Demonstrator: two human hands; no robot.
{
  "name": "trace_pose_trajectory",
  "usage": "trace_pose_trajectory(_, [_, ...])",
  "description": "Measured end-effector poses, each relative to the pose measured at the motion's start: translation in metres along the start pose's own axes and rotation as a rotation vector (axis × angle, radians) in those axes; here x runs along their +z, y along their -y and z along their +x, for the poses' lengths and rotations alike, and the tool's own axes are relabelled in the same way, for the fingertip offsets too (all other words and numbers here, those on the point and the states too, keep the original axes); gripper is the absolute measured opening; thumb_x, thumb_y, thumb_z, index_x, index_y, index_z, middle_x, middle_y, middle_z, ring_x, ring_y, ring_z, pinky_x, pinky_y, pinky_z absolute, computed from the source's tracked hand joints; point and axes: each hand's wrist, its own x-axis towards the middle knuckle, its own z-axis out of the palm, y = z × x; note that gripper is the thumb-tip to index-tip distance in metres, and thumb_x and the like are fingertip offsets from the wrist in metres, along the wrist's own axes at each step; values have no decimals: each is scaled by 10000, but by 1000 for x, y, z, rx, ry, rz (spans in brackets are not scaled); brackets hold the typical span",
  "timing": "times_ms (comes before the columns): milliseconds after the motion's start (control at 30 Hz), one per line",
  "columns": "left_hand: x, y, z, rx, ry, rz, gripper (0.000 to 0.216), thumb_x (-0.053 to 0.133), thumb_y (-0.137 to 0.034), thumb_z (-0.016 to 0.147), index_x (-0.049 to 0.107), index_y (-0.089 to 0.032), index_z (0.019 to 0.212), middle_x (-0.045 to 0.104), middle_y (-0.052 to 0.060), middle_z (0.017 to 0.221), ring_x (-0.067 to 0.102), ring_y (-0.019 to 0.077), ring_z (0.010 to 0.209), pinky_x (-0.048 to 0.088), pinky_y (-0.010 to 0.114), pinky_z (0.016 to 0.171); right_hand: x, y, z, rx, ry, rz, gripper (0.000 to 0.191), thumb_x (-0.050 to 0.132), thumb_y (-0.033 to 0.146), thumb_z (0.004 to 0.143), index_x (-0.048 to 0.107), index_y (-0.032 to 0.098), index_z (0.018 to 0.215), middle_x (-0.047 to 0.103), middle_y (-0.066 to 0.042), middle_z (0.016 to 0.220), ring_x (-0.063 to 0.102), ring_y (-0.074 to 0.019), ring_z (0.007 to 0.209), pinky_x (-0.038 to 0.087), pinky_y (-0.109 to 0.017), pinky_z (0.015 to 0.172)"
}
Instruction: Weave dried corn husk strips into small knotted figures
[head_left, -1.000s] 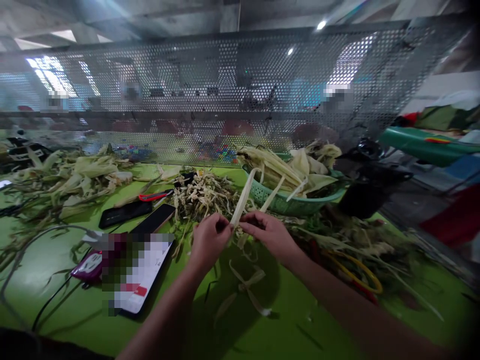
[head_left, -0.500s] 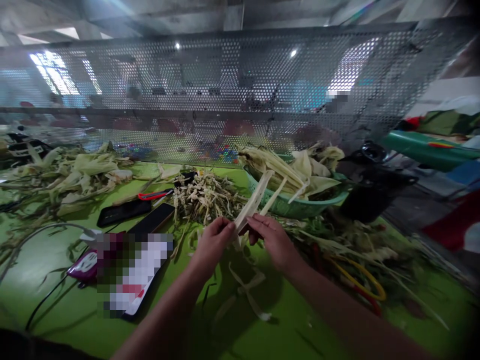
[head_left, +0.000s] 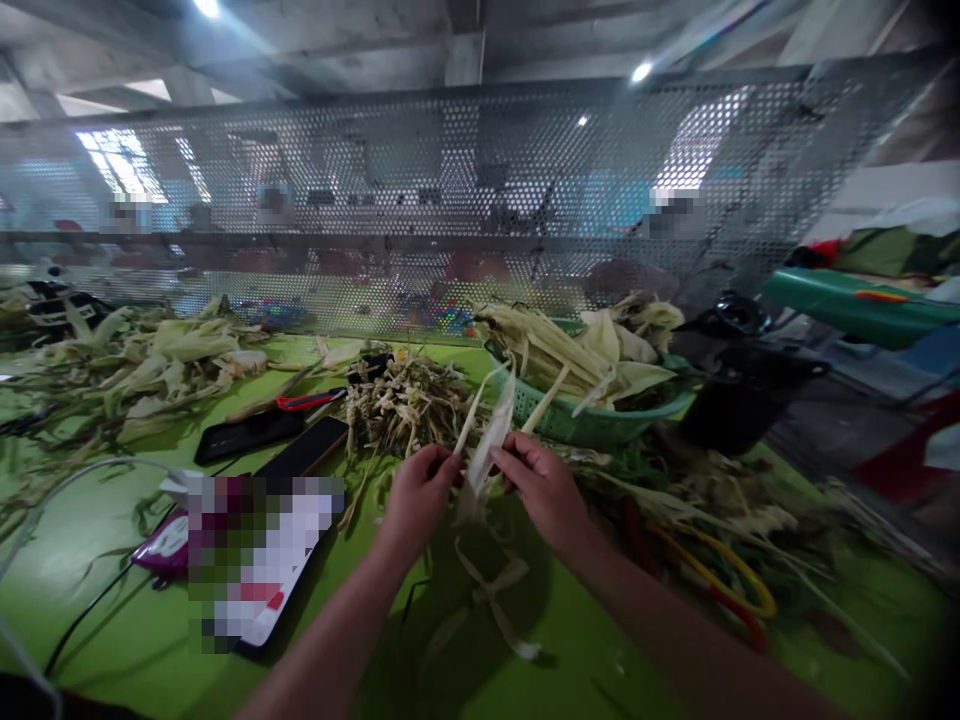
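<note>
Evidently, a pale corn husk strip (head_left: 489, 440) was being held between both hands above the green table (head_left: 135, 560). The left hand (head_left: 417, 498) was closed in a pinch on the strip's lower left edge, thumb and fingers pressed together at its tip. The right hand (head_left: 544, 488) was likewise closed, its fingertips pinched on the strip's lower right edge, so that the two grips were set just beside one another with only the husk between them. The strip's long axis was seen to run from the hands upward and slightly to the right, away from the person, its free upper end reaching toward the green basket (head_left: 600, 418) piled with husks. A thinner sliver appeared to part from the strip on its left side, though where exactly the split began could not be made out. Neither hand was noticeably nearer: the strip was met by both at the same low end.

Below the hands, pale husk scraps (head_left: 495, 590) were lying on the table. A heap of short cut pieces (head_left: 405, 400) was set just beyond the left hand, and a larger pile of husks (head_left: 150, 355) lay well apart on the far left. Two dark phones (head_left: 277, 440) were resting on the table left of the hands. A perforated metal screen (head_left: 450, 200) was standing behind everything.
</note>
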Motion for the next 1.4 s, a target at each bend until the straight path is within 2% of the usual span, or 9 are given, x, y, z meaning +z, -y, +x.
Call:
trace_pose_trajectory(167, [-14,3,6,143,-180,143,325,570,-366,779,626,-154,1020,673,62,874,589,171,773,439,275,702,-9,0,6,-19,-57,41,238,591,403,794,573,177,722,521,26,635,450,-113,551,394,-246,550])
trace_pose_trajectory(267, [-18,-1,4,287,-329,392,442,596,-280,763,572,-204,1197,607,94,1182,515,242,1112,371,368,954,-10,2,7,-5,-48,71,229,596,397,795,580,174,744,530,21,665,449,-109,560,391,-241,552])
trace_pose_trajectory(333, [-16,-6,0,331,-311,509,401,569,-271,790,580,-217,1187,581,88,1240,460,258,1183,315,398,1012,-9,4,6,2,-27,83,224,599,389,792,584,171,747,527,20,669,444,-109,565,388,-237,548])
trace_pose_trajectory(533, [0,-8,-6,282,27,321,212,478,-323,853,632,-178,873,651,33,837,560,174,804,413,277,745,-3,9,1,-7,41,62,218,612,385,776,610,167,764,541,13,674,443,-120,607,384,-238,574])
trace_pose_trajectory(633, [5,-7,-7,217,40,278,172,498,-281,810,583,-165,716,553,-4,659,483,131,640,355,233,598,-1,6,1,16,40,126,229,640,389,752,623,169,813,569,6,700,451,-125,614,386,-241,572])
trace_pose_trajectory(967, [-21,-18,-11,114,302,360,141,559,-279,730,560,-158,657,476,-48,564,405,96,547,262,224,518,-17,-8,17,86,-201,338,214,727,361,687,643,173,743,529,35,603,419,-81,510,348,-200,480])
trace_pose_trajectory(1200, [-42,-34,-18,-67,481,44,174,663,-303,696,596,-142,681,483,-45,550,397,67,476,271,200,470,-27,-8,22,112,-305,455,231,716,369,684,658,156,751,550,19,615,451,-75,491,358,-186,444])
trace_pose_trajectory(1300, [-50,-40,-21,-74,475,-290,246,735,-331,653,573,-145,639,495,-42,546,375,48,449,263,187,450,-31,-10,25,121,-345,482,266,722,394,660,639,153,736,566,10,611,455,-77,470,354,-190,424])
trace_pose_trajectory(1400, [-49,-39,-17,-25,294,-536,265,760,-347,642,588,-145,648,539,-31,576,400,44,490,291,171,490,-32,-13,27,130,-299,404,264,694,408,686,612,158,709,598,-3,634,455,-75,473,367,-193,437])
